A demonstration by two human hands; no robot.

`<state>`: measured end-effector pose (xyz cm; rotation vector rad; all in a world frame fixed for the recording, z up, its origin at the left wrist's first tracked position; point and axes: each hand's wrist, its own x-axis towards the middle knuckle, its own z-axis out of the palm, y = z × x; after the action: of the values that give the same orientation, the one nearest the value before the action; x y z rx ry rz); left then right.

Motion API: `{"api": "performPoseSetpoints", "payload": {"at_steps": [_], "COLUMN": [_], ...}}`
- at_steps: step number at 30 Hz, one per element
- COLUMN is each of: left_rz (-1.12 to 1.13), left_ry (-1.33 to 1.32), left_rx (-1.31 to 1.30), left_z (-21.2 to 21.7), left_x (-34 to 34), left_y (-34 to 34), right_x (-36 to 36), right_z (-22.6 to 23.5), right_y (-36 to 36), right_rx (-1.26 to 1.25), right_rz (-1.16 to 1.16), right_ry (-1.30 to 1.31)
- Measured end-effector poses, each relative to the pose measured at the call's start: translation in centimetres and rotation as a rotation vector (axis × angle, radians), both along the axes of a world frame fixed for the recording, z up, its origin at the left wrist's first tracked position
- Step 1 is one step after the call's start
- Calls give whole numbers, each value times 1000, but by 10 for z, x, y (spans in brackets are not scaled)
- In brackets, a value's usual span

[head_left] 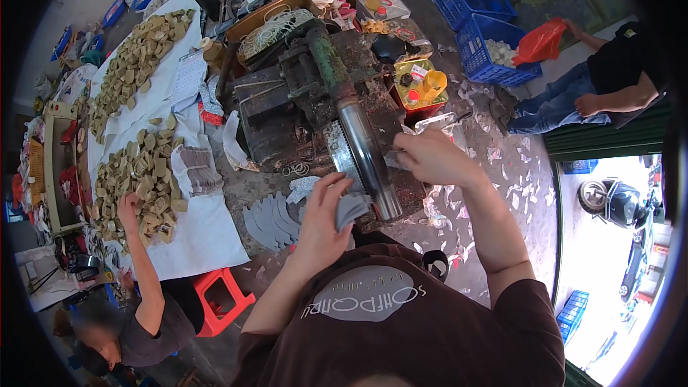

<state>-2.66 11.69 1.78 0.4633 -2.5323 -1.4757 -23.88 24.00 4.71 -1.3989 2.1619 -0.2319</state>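
From the head view, the left hand [324,208] pinches a grey curved piece [351,208] at the steel roller [367,154] of the dark machine [301,100]; the right hand [430,158] rests past the roller, its grip impossible to tell; more grey pieces [271,218] lie just left.

Left hand [324,209] closed around a stack of grey curved pieces [351,208], pressed against the near end of a steel roller [369,154] on a grimy dark machine [315,93]. Right hand [430,158] resting just beyond the roller, fingers curled on its far side. More grey pieces [269,218] fanned on the floor beside the machine. At left, another person's hand [129,208] on tan blocks [140,175] heaped over a white sheet [204,233]. Blue crates [476,7] toward the upper right.
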Motion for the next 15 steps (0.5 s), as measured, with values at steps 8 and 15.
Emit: {"api": "performPoseSetpoints", "payload": {"at_steps": [8, 15], "left_rz": [99, 403], "left_ry": [-47, 46], "left_rx": [75, 48], "left_z": [-4, -20], "left_x": [1, 65], "left_y": [4, -51], "right_x": [12, 12], "right_z": [-14, -27], "right_y": [5, 13], "right_rx": [-415, -605], "right_rz": [-90, -352], "right_ry": [103, -217]}}
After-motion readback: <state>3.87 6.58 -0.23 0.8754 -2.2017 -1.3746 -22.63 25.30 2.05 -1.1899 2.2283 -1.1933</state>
